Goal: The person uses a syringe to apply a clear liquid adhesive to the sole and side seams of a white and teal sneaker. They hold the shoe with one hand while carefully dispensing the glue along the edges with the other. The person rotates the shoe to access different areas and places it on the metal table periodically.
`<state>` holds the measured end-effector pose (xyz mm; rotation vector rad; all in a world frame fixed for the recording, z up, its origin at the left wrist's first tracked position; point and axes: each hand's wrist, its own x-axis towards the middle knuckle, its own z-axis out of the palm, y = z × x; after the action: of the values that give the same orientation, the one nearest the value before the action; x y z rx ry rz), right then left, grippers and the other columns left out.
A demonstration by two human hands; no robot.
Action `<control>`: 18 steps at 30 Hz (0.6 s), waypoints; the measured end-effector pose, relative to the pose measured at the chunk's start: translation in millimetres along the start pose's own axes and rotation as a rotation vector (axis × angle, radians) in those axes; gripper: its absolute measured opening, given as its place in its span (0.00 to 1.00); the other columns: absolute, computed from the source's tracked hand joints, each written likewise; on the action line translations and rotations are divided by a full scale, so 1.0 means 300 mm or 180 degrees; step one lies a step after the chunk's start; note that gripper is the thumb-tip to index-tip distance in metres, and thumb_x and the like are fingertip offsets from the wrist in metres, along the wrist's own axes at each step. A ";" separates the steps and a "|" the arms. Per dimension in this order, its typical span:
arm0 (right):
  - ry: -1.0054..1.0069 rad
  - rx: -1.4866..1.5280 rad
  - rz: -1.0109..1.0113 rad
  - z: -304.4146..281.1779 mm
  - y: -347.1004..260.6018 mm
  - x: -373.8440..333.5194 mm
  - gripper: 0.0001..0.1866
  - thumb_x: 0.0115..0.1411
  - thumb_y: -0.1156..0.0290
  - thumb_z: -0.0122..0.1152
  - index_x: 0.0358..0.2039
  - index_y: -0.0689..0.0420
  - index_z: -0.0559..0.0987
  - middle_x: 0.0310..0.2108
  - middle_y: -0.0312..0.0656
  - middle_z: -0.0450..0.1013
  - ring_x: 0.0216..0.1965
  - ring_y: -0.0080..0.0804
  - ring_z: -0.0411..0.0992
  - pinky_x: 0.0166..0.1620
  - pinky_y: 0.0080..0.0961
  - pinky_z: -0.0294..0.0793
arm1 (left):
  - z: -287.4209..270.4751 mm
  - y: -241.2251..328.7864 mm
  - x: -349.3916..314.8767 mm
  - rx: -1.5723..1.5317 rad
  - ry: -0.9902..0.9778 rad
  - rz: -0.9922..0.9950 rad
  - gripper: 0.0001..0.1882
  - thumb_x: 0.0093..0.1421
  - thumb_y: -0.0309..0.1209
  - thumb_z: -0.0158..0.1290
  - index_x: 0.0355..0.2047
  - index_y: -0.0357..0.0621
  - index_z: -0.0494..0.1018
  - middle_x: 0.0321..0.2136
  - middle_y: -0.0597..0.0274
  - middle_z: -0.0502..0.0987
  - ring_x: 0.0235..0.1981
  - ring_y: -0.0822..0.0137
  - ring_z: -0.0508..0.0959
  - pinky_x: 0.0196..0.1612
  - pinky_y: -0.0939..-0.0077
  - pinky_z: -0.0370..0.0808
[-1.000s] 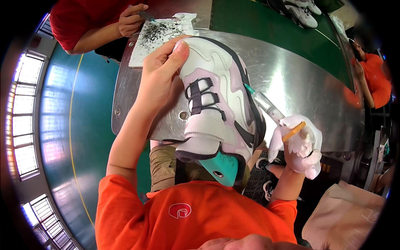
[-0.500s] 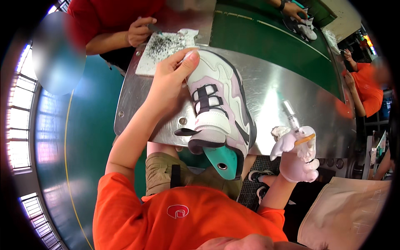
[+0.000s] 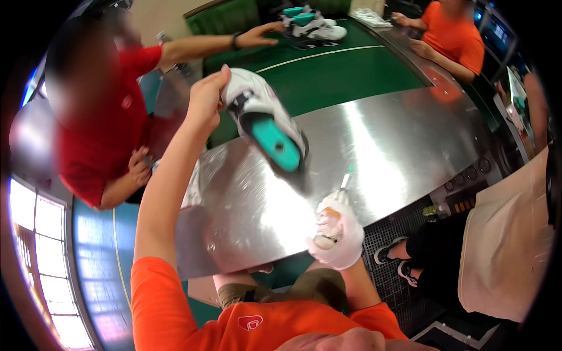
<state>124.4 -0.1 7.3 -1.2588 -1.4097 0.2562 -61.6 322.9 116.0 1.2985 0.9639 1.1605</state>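
Note:
My left hand is closed on the toe end of a white and grey sneaker, with a teal last inside it. The sneaker is held in the air near the border of the metal table and the green belt, its heel toward me and slightly blurred. My right hand, in a white glove with an orange band round a finger, is closed on a slender, pale tool with a green part. It is over the table's near edge, apart from the sneaker; the tool's exact kind is unclear.
The metal table borders a green conveyor belt. More sneakers stand on the belt's far side, where a co-worker's hand reaches. An orange-shirted person works at far right. A beige cloth hangs at right.
My left hand has carried the sneaker up and away from me, toward the belt. My gloved right hand has come inward with the tool. The red-shirted co-worker now stretches an arm to the far sneakers.

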 end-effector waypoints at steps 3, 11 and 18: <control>0.0095 0.0145 0.0290 -0.022 0.036 0.031 0.39 0.39 0.69 0.79 0.51 0.60 0.68 0.38 0.46 0.70 0.35 0.35 0.74 0.34 0.26 0.76 | 0.313 0.038 0.199 -0.0165 0.0771 -0.0294 0.16 0.66 0.39 0.51 0.41 0.36 0.73 0.34 0.57 0.77 0.29 0.59 0.80 0.24 0.63 0.77; 0.0147 0.0658 0.0933 -0.102 0.119 0.081 0.39 0.42 0.75 0.77 0.54 0.61 0.65 0.45 0.46 0.69 0.33 0.27 0.70 0.34 0.19 0.74 | 1.073 -0.505 0.563 -0.0450 0.0246 -0.1055 0.30 0.58 0.37 0.60 0.52 0.25 0.65 0.46 0.40 0.74 0.35 0.45 0.80 0.24 0.52 0.81; -0.0010 0.1036 0.1747 -0.141 0.069 0.133 0.38 0.47 0.82 0.72 0.57 0.59 0.63 0.48 0.44 0.70 0.30 0.17 0.65 0.32 0.13 0.70 | 0.993 -0.434 0.516 0.0581 -0.1526 -0.1022 0.29 0.63 0.36 0.55 0.60 0.34 0.63 0.53 0.49 0.72 0.51 0.57 0.74 0.43 0.64 0.80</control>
<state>179.7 18.4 27.7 -1.3440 -0.9495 0.8268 270.8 425.1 22.4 1.4180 0.8877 0.4899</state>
